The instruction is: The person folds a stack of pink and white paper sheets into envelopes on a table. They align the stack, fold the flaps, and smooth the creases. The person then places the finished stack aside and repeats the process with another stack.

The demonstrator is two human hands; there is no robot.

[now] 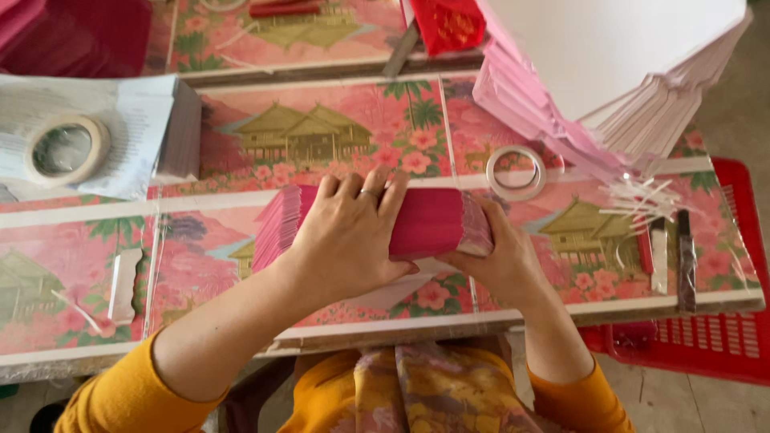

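Holding a thick stack of pink envelopes (417, 224) with both hands, the person presses it together over the table (241, 200); the left hand (349, 236) lies on top with its fingers (377, 186) curled over the far edge, gripping the stack; the right hand (497, 256) cups the right end, with its fingers closed around that end; the stack sits in the middle of the table, close to the person's body, and it fans out a bit on the left side.

A red plastic basket (722, 337) stands low on the right, beside the table; what is in it is hard to see.

A roll of clear tape (516, 172) lies just behind the stack; a bigger roll of tape (66, 150) rests on a pile of white paper (120, 136) at the far left; a tall heap of pink and white sheets (609, 88) fills the top right and hides part of the table; small white strips (642, 199) lie under that heap; a small white piece (124, 285) lies at the left, near the front edge.

The table cover is pink, with painted houses, palm trees and flowers; a red packet with gold marks (447, 24) sits at the top; the person's sleeves are yellow.
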